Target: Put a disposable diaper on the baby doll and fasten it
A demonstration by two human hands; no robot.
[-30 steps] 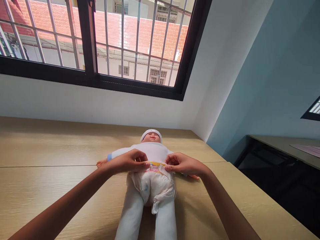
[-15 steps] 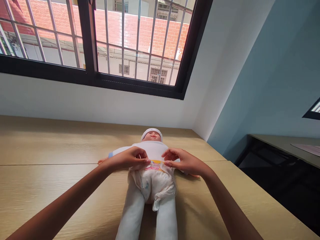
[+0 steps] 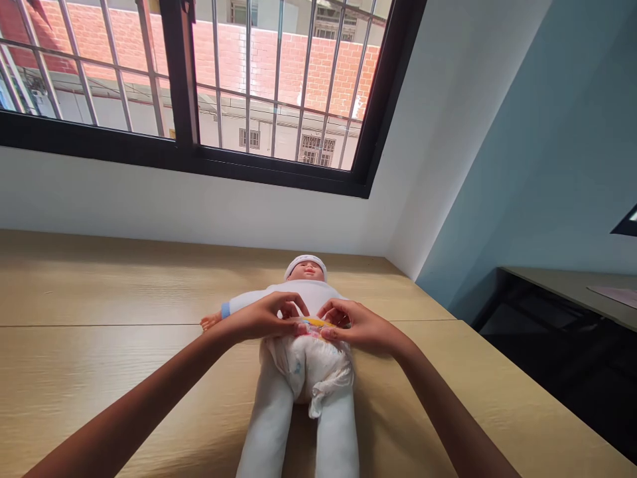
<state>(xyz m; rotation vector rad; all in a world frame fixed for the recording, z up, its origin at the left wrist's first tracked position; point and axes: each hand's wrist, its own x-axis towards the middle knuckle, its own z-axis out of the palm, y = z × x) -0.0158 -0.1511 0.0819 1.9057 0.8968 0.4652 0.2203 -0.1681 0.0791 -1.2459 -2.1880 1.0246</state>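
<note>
A baby doll [image 3: 308,290] in a white top, white leggings and a white cap lies on its back on the table. Around its hips is a white diaper [image 3: 323,362] with a colourful printed strip on the front waistband. My left hand [image 3: 276,315] pinches the waistband at the left end of that strip, thumb below and fingers curled above. At the strip's right end, my right hand [image 3: 351,324] grips the same edge with thumb and bent fingers. A gathered leg ruffle of the diaper hangs over the doll's right-hand thigh in view.
The pale wooden table [image 3: 124,385] runs up to the white wall below a barred window [image 3: 279,86]. A dark-framed desk [image 3: 562,292] stands to the right, with a pinkish sheet [image 3: 614,297] on top.
My right hand has lowered a little and moved in on the waistband, its fingers more curled. My left hand stays at the strip. The whole view has shifted slightly.
</note>
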